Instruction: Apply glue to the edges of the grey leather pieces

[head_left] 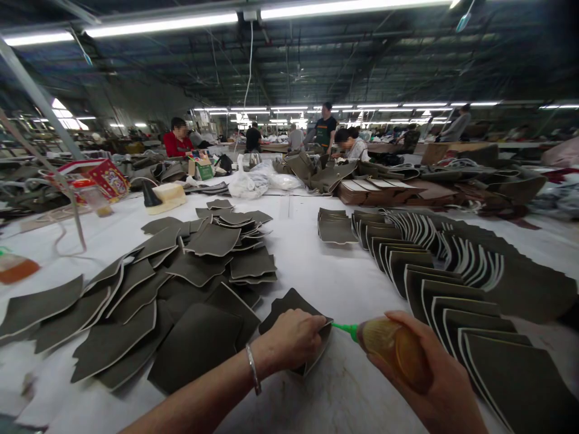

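Note:
My left hand presses down on a dark olive leather piece lying on the white table, fingers curled over its right edge. A silver bangle is on that wrist. My right hand is wrapped round an amber glue bottle held on its side. Its green nozzle touches the edge of the piece, right by my left fingertips.
A loose heap of dark cut pieces lies to the left. Overlapped rows of pieces with pale edges fan out on the right. Brown stacks, bags and boxes sit farther back. Several people work at distant tables.

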{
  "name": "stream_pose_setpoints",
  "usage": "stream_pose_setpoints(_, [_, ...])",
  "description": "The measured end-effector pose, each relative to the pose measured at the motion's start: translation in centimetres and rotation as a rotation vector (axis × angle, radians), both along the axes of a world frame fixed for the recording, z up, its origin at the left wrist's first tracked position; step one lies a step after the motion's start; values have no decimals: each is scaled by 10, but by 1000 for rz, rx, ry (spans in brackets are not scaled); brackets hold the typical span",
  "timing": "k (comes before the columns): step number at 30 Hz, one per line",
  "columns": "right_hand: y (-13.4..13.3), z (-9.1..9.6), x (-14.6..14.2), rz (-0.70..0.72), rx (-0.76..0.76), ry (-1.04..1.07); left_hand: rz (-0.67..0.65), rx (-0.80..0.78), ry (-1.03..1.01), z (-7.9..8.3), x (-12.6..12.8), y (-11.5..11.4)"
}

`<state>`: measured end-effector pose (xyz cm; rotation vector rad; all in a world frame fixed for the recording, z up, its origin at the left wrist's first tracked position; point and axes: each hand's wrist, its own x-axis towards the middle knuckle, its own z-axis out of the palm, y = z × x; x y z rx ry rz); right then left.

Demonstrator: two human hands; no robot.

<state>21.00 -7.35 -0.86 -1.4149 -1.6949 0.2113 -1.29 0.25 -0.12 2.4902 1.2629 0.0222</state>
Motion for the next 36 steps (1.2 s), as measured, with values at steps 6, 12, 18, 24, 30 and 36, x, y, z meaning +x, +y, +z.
stream_pose_setpoints(6, [0, -3, 2, -1, -59, -4, -12, 7, -13, -2, -1, 0])
stream_pose_setpoints(12, [3, 2, 0, -42, -47, 43, 0, -1, 15, 1, 1, -3])
stream_pose_setpoints(18, [6, 1, 4, -20, -83, 141, 21, 17, 26, 0, 2, -5])
stream_pose_setpoints(24, [2, -1, 3, -4, -93, 175, 18, 5, 31, 1, 2, -8])
stream_pose_setpoints(30, [7, -7, 11, -36, -106, 193, 11, 10, 31, 1, 2, -7])
stream_pose_setpoints(36, [0, -5, 5, -14, -175, 293, -2, 11, 30, 1, 1, -6])
